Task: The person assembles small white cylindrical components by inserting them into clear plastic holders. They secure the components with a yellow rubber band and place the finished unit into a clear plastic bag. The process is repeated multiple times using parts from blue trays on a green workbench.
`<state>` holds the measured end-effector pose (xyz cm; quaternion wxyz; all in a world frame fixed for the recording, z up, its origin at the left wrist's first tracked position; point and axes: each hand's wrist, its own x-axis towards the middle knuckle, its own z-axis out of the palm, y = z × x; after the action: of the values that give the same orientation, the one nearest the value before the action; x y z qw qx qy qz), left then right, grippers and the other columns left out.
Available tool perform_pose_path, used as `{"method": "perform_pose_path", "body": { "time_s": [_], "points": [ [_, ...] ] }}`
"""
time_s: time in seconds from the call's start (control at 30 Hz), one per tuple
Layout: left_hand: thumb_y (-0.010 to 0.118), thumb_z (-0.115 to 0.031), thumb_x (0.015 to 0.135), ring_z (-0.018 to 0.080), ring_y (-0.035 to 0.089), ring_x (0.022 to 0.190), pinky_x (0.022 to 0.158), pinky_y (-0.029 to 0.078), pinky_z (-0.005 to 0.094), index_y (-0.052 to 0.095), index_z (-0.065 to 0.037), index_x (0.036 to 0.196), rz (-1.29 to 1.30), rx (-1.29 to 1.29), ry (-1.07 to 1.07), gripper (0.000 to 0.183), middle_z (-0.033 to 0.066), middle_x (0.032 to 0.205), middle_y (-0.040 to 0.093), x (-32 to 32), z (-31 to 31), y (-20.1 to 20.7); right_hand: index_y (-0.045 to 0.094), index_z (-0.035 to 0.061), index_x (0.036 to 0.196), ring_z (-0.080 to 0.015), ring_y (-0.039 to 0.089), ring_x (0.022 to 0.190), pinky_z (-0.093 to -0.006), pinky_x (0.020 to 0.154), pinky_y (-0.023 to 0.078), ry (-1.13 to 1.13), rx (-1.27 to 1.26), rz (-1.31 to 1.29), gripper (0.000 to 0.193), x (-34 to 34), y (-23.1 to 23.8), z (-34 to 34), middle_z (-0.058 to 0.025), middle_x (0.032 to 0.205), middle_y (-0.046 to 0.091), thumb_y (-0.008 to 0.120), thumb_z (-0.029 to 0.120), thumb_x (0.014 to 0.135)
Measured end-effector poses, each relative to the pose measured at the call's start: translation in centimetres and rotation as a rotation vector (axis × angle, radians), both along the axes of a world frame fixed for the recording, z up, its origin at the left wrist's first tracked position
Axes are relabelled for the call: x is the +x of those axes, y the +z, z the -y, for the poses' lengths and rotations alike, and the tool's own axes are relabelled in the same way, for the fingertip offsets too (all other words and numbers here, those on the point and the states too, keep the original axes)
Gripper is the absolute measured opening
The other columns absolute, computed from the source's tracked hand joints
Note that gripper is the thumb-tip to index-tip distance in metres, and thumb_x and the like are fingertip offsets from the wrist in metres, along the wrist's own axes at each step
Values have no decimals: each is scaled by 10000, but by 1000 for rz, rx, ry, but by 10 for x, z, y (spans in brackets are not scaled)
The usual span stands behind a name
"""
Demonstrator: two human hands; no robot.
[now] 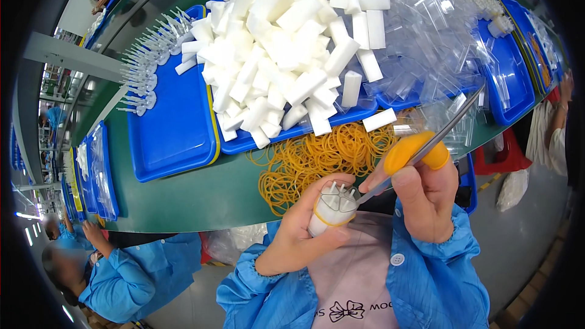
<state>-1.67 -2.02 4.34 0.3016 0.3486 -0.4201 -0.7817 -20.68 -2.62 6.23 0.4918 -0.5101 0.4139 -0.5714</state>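
Observation:
My left hand (pixel 294 240) is wrapped round a small white cylindrical bundle (pixel 325 222) in front of my chest. A yellow rubber band circles the bundle, and thin white prongs and a clear rim show at its top. In my right hand (pixel 423 204) is a pair of long metal tweezers (pixel 456 120), slanting down to the left. Their tip reaches the bundle's right upper edge; whether it grips anything is too small to tell. Yellow finger cots (pixel 407 151) cover fingertips of my right hand. Just beyond my hands lies a heap of yellow rubber bands (pixel 329 157).
White foam blocks (pixel 268 42) are heaped on blue trays, beside clear plastic sleeves (pixel 408 36). White stemmed parts (pixel 141 79) line the far left of another blue tray (pixel 173 128). A green table (pixel 183 204) carries these. A co-worker in blue (pixel 131 277) sits at left.

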Motion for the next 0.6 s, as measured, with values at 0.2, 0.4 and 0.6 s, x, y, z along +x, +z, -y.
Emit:
{"method": "perform_pose_path", "body": {
  "time_s": [0.2,0.4,0.6],
  "points": [
    [634,-434,810,152,524,886,730,412,272,390,1,1280,-390,278,-2,685,123,1013,538,0,2,-7,453,-3,1049,-156,603,663,-275,625,497,-20,101,-8,268,-5,6,2,-119,774,604,462,244,948],
    [574,-459,858,192,529,972,840,406,305,295,13,1358,-203,138,-8,741,144,1107,517,-1,-7,-1,476,-26,1075,-110,580,714,-235,643,477,3,16,97,257,-1,1,0,-102,853,600,511,188,937],
    [523,-436,899,204,526,1005,879,410,339,233,-2,1404,-329,280,-46,726,139,1136,508,-2,-7,-4,510,-37,1038,-101,591,707,-225,613,477,73,5,60,236,0,2,3,-88,819,617,531,174,934]
  ]
}}
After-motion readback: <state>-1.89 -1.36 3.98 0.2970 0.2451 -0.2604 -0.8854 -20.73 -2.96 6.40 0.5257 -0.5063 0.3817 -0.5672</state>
